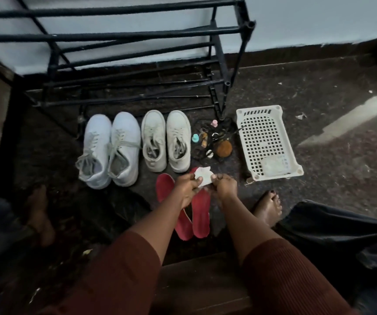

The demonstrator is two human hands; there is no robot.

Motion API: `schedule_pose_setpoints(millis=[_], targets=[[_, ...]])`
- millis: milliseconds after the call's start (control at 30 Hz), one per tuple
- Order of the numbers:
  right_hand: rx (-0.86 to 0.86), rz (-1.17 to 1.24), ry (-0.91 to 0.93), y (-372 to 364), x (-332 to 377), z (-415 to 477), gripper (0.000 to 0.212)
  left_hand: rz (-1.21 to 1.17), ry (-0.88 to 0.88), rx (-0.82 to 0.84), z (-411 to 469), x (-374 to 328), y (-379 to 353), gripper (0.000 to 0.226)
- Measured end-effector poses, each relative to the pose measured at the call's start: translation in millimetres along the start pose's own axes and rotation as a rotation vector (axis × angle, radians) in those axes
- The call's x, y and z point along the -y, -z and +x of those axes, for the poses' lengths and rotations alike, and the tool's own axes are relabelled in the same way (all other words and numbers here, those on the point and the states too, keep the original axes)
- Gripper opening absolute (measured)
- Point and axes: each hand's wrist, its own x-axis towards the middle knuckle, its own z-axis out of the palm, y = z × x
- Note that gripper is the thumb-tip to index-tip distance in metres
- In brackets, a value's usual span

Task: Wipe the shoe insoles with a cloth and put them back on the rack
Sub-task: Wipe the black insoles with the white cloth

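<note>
Rust-red sleeves (114, 273), nearest; white cloth (203, 176) being pinched tightly at either edge by left hand (187, 188) and right hand (225, 187); two red insoles (201, 214) lying side by side on floor (319, 98) beneath; wiping, and return to rack (137, 54), judged outstanding.

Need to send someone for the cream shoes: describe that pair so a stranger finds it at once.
Start at the black rack against the wall; two pairs of shoes stand on the floor before it. The cream shoes are the right-hand pair, nearer the basket. Unlike the white shoes with loose grey laces, they are duller and shorter.
</note>
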Motion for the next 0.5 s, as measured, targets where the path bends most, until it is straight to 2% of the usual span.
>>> schedule_pose_setpoints(millis=[100,167,267,333,400,467,500], targets=[[0.066,0.110,-0.120,-23,-14,-9,0.024,-0.056,0.060,-0.036,-12,-4,27,0.030],[0.105,0.102,-0.153,-39,-24,-17,0.022,-0.076,0.096,-0.069,-18,-4,44,0.029],[0.216,0.020,-0.117,-60,-36,-30,0.015,-0.014,0.101,-0.127,-21,-2,69,0.032],[0.286,-0.072,-0.089,-72,-45,-33,0.018,-0.011,0.089,-0.125,-26,1,84,0.024],[0.284,-0.117,-0.103,-82,-54,-32,0.017,-0.026,0.077,-0.114,-30,8,102,0.011],[0.246,-0.155,-0.134,-91,-63,-29,0.006,-0.057,0.079,-0.130,-35,17,116,0.014],[0.227,-0.177,-0.149,-95,-67,-28,0.012,-0.071,0.072,-0.159,-36,21,123,0.014]])
